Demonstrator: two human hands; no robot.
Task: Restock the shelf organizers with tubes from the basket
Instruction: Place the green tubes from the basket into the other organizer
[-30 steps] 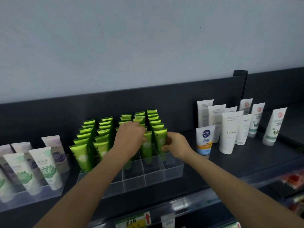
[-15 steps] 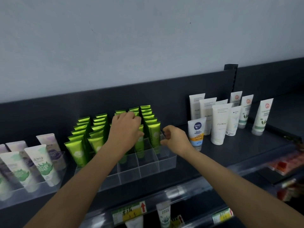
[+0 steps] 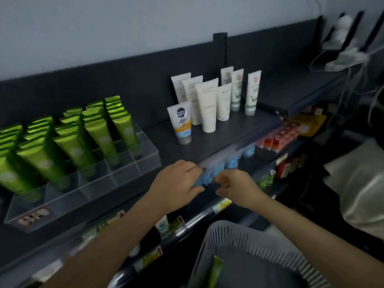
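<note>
Nearest to us, below and to the right of the organizer, the basket [image 3: 239, 242] has one green tube [image 3: 216, 271] in it. Between basket and organizer, our left hand [image 3: 176, 181] and right hand [image 3: 236, 186] hang loosely curled, and we see nothing in them. The organizer [image 3: 99, 179] holds many tubes [image 3: 99, 132] at the back, but its front row looks unfilled, so we judge the restocking well along and not finished.

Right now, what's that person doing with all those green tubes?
A person is restocking a shop shelf. The clear organizer holds rows of green tubes, but its front compartments are empty. The left hand and the right hand hover in front of the shelf edge, holding nothing, above a grey basket. A loose tube, also green, lies in it.
</note>
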